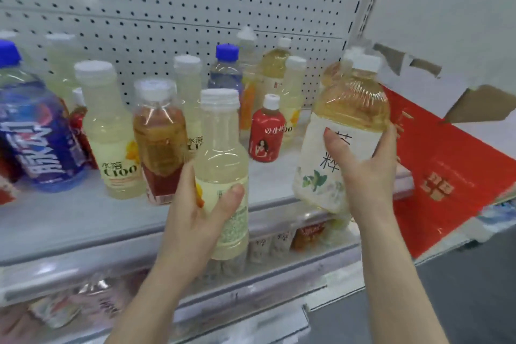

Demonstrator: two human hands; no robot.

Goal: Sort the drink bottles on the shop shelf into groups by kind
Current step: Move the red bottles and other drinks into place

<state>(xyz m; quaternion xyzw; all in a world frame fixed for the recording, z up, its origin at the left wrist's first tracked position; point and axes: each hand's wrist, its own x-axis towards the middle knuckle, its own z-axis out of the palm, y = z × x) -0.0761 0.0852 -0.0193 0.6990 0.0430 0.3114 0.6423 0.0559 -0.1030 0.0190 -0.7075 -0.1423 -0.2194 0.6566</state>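
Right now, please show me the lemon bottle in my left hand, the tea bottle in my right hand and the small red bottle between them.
lemon bottle (pixel 222 153): head view, cloudy body above the label.
tea bottle (pixel 354 103): head view, amber shoulder.
small red bottle (pixel 267 138): head view, red label.

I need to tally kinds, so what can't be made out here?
Head view:
Tea bottle: label partly covered by the right hand.
Lemon drink bottle: label front turned away, partly under the left hand.
Lower-shelf bottles: blurred, behind the shelf rail.
Blue-capped bottle: left side cut off by the frame edge.
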